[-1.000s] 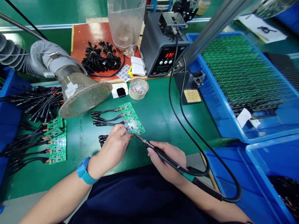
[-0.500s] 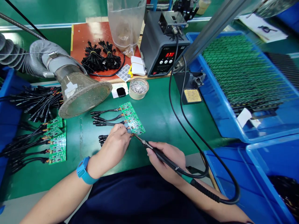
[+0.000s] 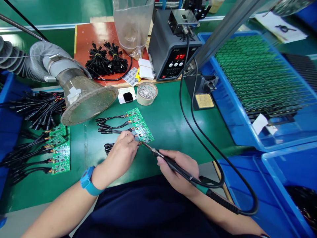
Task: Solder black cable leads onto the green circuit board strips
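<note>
My right hand (image 3: 178, 169) is closed around a soldering iron (image 3: 170, 162), whose tip meets the lower edge of a green circuit board panel (image 3: 140, 124). My left hand (image 3: 123, 148), with a blue band on the wrist, is pinched at the same corner on a cable (image 3: 109, 147); its black plugs stick out left of the hand, and coloured wire ends show by the fingertips. Several short black cables (image 3: 109, 130) run left from the panel, joined to it by coloured wires. The grip point on the cable is hidden by my left fingers.
A fume extractor hood (image 3: 89, 102) hangs at the left above finished-looking boards with cables (image 3: 60, 155). Behind stand a soldering station (image 3: 173, 56), a round tub of solder bits (image 3: 147, 94) and an iron holder with sponge (image 3: 204, 100). Blue bins (image 3: 267, 145) line the right, one full of green boards.
The soldering iron and my right hand have shifted slightly to the right, with the tip still by the panel's lower edge. My left hand has stayed almost in place.
</note>
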The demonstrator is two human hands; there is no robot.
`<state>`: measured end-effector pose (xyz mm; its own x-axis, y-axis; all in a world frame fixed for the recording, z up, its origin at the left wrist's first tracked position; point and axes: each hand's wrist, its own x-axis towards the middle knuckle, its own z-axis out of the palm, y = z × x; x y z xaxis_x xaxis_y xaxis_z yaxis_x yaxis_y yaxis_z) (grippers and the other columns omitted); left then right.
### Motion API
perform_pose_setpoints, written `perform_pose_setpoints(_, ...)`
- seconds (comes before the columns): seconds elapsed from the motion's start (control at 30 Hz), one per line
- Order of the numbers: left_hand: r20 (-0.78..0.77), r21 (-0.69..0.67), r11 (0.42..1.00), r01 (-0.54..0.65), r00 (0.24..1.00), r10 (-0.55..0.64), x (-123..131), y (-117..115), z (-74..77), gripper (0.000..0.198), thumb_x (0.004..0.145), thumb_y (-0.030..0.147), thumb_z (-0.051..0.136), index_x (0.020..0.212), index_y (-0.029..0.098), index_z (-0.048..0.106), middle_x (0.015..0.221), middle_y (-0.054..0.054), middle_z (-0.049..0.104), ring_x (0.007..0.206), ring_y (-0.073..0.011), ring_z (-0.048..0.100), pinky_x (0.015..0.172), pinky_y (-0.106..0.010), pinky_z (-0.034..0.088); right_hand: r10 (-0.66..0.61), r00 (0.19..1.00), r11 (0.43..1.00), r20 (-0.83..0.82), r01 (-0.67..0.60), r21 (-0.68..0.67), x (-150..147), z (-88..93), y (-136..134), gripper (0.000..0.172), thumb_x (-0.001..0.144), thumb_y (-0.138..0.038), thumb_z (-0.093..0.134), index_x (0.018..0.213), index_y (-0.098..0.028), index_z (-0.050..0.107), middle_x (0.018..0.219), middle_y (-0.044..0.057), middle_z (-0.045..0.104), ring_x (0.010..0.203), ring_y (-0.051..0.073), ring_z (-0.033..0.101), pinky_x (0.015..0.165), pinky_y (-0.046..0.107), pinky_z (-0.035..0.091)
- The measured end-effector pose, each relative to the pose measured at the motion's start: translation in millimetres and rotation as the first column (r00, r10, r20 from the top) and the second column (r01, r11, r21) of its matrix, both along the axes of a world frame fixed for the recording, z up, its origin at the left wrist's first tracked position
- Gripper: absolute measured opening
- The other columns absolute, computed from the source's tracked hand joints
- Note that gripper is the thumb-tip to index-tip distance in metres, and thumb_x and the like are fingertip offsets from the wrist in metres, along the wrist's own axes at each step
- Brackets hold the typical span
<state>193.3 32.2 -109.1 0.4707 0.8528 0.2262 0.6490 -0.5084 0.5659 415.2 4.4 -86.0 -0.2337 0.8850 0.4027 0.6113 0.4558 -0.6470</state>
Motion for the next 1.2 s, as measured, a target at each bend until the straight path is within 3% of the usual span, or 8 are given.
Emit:
perform_pose_setpoints(0.23,-0.034,0.011,1.000,0.008,0.999,-0.007,-1,1,0.0,0.027,0.104,0.014,0.044,0.094,0.016,0.069,0.084,-0.008,0.059,0.088,-0.0235,0.051,0.084,-0.044,0.051,-0.015,1.000,1.000,-0.014,0.015,-0.011,2,1.9,1,0.010,0.095,-0.023,0.066,0.103,-0.021,0.070,0.076,0.001,0.079,0.064,0.018,0.077,0.068,0.029,0.065)
perform_pose_setpoints(0.4,-0.070,-0.014,0.999,0.047,0.996,-0.048,-2,4,2.7,0.025,0.102,0.012,0.048,0.090,0.016,0.069,0.084,-0.009,0.061,0.100,-0.0279,0.055,0.089,-0.046,0.053,-0.078,0.995,0.993,-0.066,0.072,-0.090,5,7.2,5,0.007,0.095,-0.025,0.065,0.101,-0.022,0.068,0.070,-0.001,0.077,0.057,0.017,0.075,0.060,0.026,0.062)
perform_pose_setpoints(0.57,-0.008,-0.043,0.997,0.071,0.997,-0.072,-7,9,2.1,0.016,0.098,0.012,0.054,0.096,0.016,0.069,0.092,-0.012,0.066,0.106,-0.0299,0.058,0.094,-0.051,0.054,-0.130,0.983,0.985,-0.131,0.113,-0.130,11,6.8,8,0.007,0.094,-0.023,0.065,0.100,-0.022,0.068,0.065,-0.004,0.075,0.053,0.015,0.072,0.058,0.025,0.061)
perform_pose_setpoints(0.73,0.070,-0.027,0.996,0.084,0.994,-0.082,-11,12,-3.9,0.015,0.097,0.012,0.058,0.105,0.018,0.068,0.092,-0.008,0.068,0.105,-0.0275,0.060,0.099,-0.054,0.053,-0.075,0.990,0.990,-0.120,0.060,-0.126,13,4.3,10,0.008,0.094,-0.024,0.064,0.099,-0.022,0.070,0.071,-0.001,0.077,0.059,0.016,0.075,0.062,0.026,0.062)
perform_pose_setpoints(1.2,0.020,-0.081,0.991,0.104,0.994,-0.103,-8,19,2.9,0.015,0.098,0.012,0.057,0.095,0.017,0.071,0.091,-0.009,0.066,0.097,-0.0261,0.058,0.093,-0.048,0.053,0.018,0.993,0.997,-0.118,-0.027,-0.077,2,2.2,20,0.008,0.091,-0.018,0.067,0.098,-0.021,0.070,0.080,0.000,0.078,0.064,0.014,0.074,0.067,0.023,0.062)
